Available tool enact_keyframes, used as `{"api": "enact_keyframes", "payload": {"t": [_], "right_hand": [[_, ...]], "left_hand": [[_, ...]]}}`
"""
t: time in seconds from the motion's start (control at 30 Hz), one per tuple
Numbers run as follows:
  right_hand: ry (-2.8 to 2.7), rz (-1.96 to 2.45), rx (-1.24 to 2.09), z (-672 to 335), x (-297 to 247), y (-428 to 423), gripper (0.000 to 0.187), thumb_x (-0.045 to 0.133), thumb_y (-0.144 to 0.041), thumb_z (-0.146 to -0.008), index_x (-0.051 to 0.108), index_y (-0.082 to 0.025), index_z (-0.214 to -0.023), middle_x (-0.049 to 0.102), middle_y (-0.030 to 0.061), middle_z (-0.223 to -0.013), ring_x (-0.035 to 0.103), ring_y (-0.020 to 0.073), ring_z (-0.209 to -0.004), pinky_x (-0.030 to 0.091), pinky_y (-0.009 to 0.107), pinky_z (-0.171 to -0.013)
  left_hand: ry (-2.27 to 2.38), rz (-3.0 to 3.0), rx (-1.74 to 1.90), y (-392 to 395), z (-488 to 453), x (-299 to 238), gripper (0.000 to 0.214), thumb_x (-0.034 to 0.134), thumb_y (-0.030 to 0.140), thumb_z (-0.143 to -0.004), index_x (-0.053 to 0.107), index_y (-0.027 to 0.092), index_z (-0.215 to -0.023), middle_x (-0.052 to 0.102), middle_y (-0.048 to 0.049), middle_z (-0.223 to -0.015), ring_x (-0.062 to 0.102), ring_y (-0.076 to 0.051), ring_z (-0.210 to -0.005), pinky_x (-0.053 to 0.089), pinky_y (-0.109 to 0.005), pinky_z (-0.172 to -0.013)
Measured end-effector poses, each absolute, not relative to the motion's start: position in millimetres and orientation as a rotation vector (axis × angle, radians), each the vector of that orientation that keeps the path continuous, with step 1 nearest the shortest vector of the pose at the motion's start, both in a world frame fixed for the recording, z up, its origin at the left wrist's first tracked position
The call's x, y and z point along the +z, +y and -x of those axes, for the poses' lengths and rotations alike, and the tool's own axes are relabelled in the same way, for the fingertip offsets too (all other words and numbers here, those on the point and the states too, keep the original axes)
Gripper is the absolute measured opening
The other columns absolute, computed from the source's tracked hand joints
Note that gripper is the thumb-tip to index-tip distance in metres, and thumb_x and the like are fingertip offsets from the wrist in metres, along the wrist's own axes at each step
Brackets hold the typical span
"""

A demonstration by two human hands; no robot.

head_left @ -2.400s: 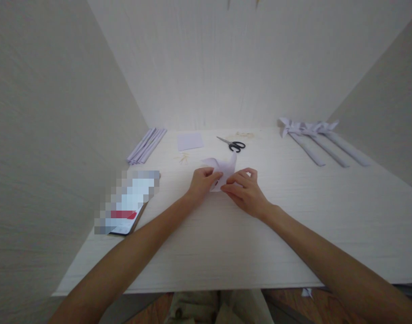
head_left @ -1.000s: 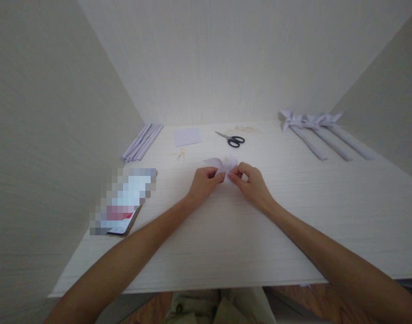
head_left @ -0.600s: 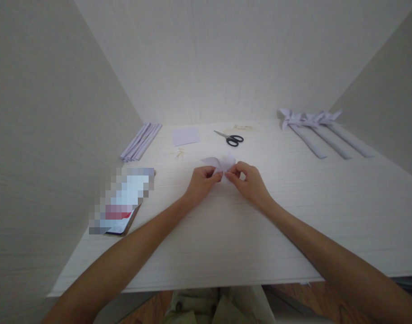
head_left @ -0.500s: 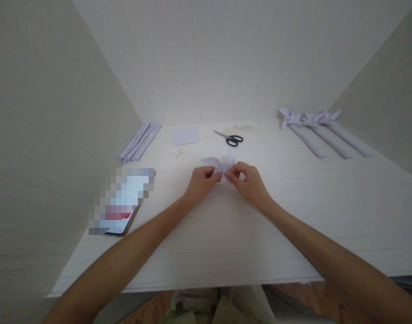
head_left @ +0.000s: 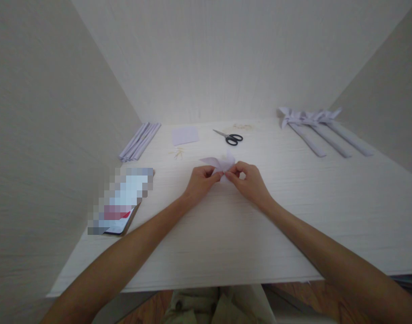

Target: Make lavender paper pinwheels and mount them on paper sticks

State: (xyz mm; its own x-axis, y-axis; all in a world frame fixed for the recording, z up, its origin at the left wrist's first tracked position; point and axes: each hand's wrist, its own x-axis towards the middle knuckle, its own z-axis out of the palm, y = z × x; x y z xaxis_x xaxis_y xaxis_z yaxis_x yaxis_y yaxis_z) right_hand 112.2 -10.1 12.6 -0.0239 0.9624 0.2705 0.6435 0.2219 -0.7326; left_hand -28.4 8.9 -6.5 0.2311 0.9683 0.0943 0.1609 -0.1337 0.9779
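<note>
Over the middle of the white table, a pale lilac paper pinwheel (head_left: 228,159) with curled blades is held between my two hands. My left hand (head_left: 202,181) pinches its near left side between thumb and fingers. From the right, my right hand (head_left: 247,179) grips it close to its centre, fingertips almost meeting the left ones. My fingers cover the pinwheel's middle, so whatever is pinched there cannot be made out. Just beyond it lie black-handled scissors (head_left: 231,138), blades pointing left. A flat lilac paper square (head_left: 185,135) and a few thin sticks (head_left: 178,153) rest beyond my left hand.
Rolled paper tubes (head_left: 141,142) lie bundled at the back left. Several pinwheels on paper tubes (head_left: 334,139) lie at the back right. A phone (head_left: 125,202) stands tilted near the left wall. Small tan bits (head_left: 242,127) lie behind the scissors. Panels enclose the table (head_left: 206,252) on three sides.
Hardly anything differs: both hands keep their pinch on the paper pinwheel, with only slight finger movement. The whole view has shifted very slightly.
</note>
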Motion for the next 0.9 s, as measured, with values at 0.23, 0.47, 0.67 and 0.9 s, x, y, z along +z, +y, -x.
{"api": "enact_keyframes", "payload": {"t": [0.23, 0.47, 0.67, 0.9], "right_hand": [[-1.746, 1.528, 0.567, -112.2, 14.1, -10.1, 0.014, 0.054, -0.022, -0.067, 0.053, -0.016, -0.055, 0.055, 0.0010, -0.057, 0.049, 0.0126, -0.057, 0.035, 0.026, -0.056], [-1.723, 1.491, 0.565, -112.5, 12.5, -10.9, 0.013, 0.054, -0.020, -0.065, 0.053, -0.017, -0.052, 0.056, 0.0004, -0.055, 0.048, 0.0124, -0.055, 0.037, 0.027, -0.057], [-1.718, 1.510, 0.560, -111.3, 13.8, -11.8, 0.013, 0.054, -0.019, -0.065, 0.054, -0.016, -0.053, 0.057, 0.0020, -0.056, 0.049, 0.0128, -0.055, 0.037, 0.027, -0.057], [-1.712, 1.522, 0.541, -111.0, 13.4, -11.7, 0.013, 0.054, -0.020, -0.065, 0.055, -0.016, -0.053, 0.057, 0.0020, -0.056, 0.049, 0.0128, -0.055, 0.038, 0.027, -0.057]], "left_hand": [[1.107, -1.505, 1.020, 9.6, 28.5, -6.0, 0.023, 0.056, 0.029, -0.065, 0.050, 0.013, -0.050, 0.041, 0.0054, -0.047, 0.036, -0.005, -0.046, 0.027, -0.020, -0.047], [1.101, -1.489, 0.985, 10.3, 29.9, -6.1, 0.022, 0.058, 0.031, -0.062, 0.053, 0.012, -0.052, 0.046, 0.0047, -0.049, 0.038, -0.005, -0.046, 0.029, -0.019, -0.045], [1.079, -1.477, 0.986, 12.1, 30.8, -8.3, 0.022, 0.059, 0.031, -0.061, 0.053, 0.012, -0.051, 0.046, 0.0043, -0.047, 0.040, -0.006, -0.046, 0.031, -0.020, -0.046], [1.021, -1.399, 0.978, 10.0, 29.6, -5.9, 0.019, 0.061, 0.031, -0.059, 0.058, 0.012, -0.057, 0.048, 0.0037, -0.049, 0.042, -0.006, -0.045, 0.032, -0.019, -0.045]]}}
